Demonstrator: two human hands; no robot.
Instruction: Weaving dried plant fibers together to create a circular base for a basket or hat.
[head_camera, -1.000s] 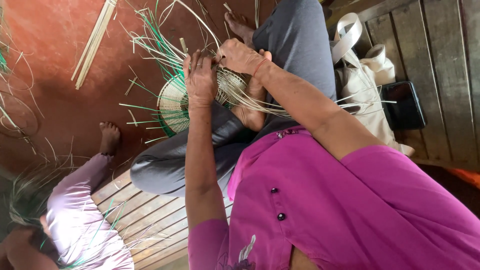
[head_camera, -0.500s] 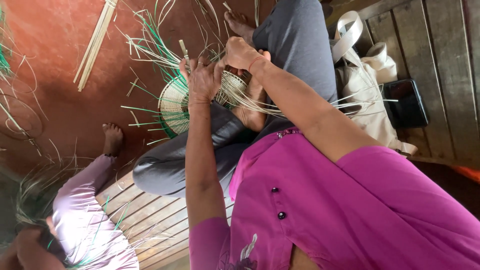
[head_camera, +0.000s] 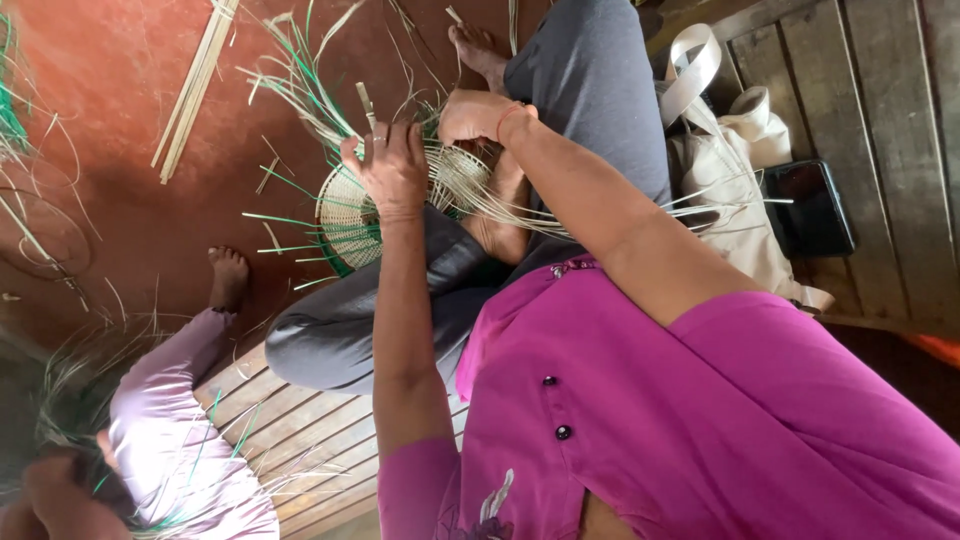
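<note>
Head view: left hand (head_camera: 393, 172) rests fingers-spread on the woven basket (head_camera: 352, 218) rim, pressing w/ no closed grip. Right hand (head_camera: 470, 115), just beyond, is curled on pale strips (head_camera: 560, 210). Basket sits on lap, strips run right; farther off, red floor (head_camera: 120, 240).

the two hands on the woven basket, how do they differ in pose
The left hand lies spread, fingers extended, over the woven basket; the right hand is curled, pinching strips at its rim. The left wears a ring; the right wrist has a red band. Both touch the basket.
</note>
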